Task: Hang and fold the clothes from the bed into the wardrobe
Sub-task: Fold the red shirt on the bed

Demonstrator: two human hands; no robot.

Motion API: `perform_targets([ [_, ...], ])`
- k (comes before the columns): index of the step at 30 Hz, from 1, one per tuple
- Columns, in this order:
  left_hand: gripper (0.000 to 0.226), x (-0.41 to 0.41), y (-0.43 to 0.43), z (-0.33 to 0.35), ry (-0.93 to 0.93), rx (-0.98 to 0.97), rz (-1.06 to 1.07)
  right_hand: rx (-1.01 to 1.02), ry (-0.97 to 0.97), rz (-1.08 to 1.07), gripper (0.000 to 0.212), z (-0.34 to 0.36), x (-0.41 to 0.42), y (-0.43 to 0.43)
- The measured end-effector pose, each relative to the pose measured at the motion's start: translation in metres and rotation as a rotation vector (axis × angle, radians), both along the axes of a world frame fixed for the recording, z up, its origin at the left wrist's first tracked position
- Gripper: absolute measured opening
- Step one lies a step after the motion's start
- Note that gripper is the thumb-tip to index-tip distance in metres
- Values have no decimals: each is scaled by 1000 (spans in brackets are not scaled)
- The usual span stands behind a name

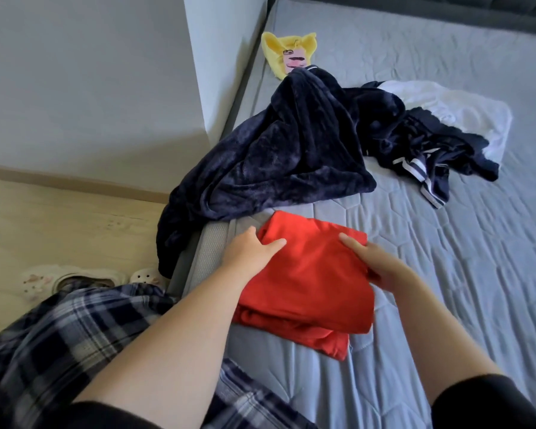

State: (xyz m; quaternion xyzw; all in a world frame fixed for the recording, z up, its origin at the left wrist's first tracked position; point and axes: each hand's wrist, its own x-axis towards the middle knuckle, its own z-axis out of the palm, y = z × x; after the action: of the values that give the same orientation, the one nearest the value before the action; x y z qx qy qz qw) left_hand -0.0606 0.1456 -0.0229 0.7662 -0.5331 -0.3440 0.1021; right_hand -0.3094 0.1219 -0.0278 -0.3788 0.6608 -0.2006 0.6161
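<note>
Your left hand point(250, 246) is pinching the folded red cotton garment point(307, 283) at its left edge. Your right hand point(376, 264) is gripping its right edge on the grey quilted mattress point(446, 258).

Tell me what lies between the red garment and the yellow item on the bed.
In the head view, the dark blue fleece robe lies heaped between the red garment and the yellow item.
</note>
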Motion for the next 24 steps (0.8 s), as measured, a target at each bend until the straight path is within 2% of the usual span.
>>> perform_targets([
  [2, 79, -1, 2, 0, 238, 108, 62, -43, -125, 22, 40, -2, 4, 10],
  [5, 44, 7, 7, 4, 673, 230, 260, -114, -137, -27, 33, 8, 12, 7],
  [9, 14, 33, 5, 21, 998, 306, 278, -287, -159, -25, 37, 36, 19, -23],
  [10, 13, 40, 5, 23, 1020, 319, 274, -344, -59, 30, 39, 42, 24, -30],
  [11, 11, 45, 5, 25, 988, 330, 280, -394, 129, 116, 46, 46, 30, -36],
  [13, 10, 53, 4, 24, 760, 312, 331, -482, 599, 349, 71, 44, 42, -43],
  [15, 13, 55, 0, 18, 518, 153, 475, -635, 897, 508, 82, 37, 57, -40],
  [17, 20, 54, -6, 17, 582, 35, 592, -848, 911, 551, 73, 30, 75, -31],
  [20, 32, 44, -12, 19, 766, 135, 562, -915, 969, 615, 61, 9, 97, -16],
  [22, 41, 39, -15, 13, 758, 202, 513, -884, 1024, 637, 58, -9, 102, -4],
  [24, 45, 35, -17, 7, 674, 249, 461, -929, 960, 575, 53, -22, 103, 8],
])
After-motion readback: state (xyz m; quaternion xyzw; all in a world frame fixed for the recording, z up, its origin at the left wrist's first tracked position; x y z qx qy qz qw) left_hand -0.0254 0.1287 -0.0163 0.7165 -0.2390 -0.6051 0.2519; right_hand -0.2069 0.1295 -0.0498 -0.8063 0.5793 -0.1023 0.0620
